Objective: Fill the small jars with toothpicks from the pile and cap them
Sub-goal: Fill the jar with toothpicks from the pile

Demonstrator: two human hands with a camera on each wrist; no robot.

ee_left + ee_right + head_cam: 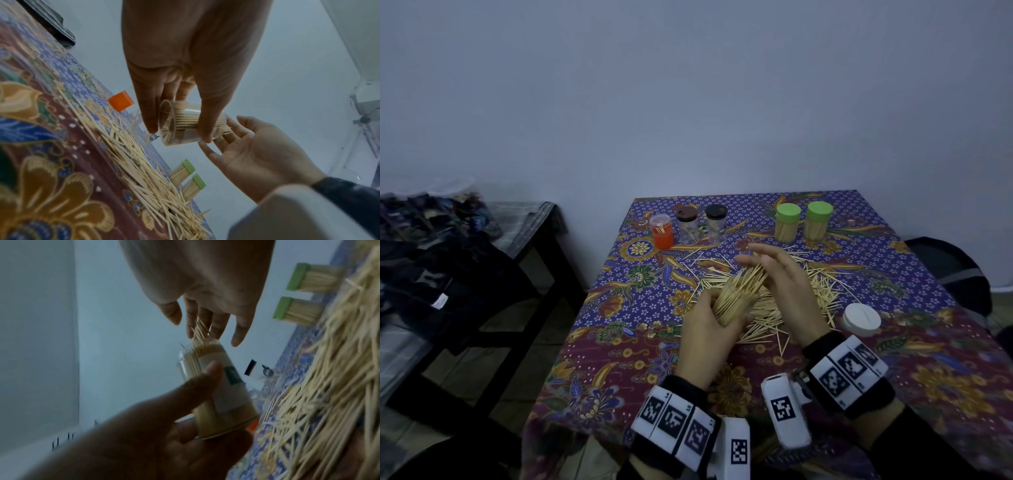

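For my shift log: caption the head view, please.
Left hand grips a toothpick-packed jar while the open right hand levels the protruding tips.

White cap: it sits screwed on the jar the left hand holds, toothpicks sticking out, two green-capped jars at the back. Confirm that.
Wrong on the cap. The head view shows the white cap lying on the cloth, off the jar; its mouth is open. The left hand, toothpicks and green-capped jars are as stated.

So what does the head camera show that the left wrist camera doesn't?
Only the head view shows the white cap lying right of the pile, and the two dark-capped jars.

Only the left wrist view shows the clear base of the held jar and the right hand's open palm.

Both show the left hand gripping that jar, the toothpick pile, two green-capped jars and the orange jar.
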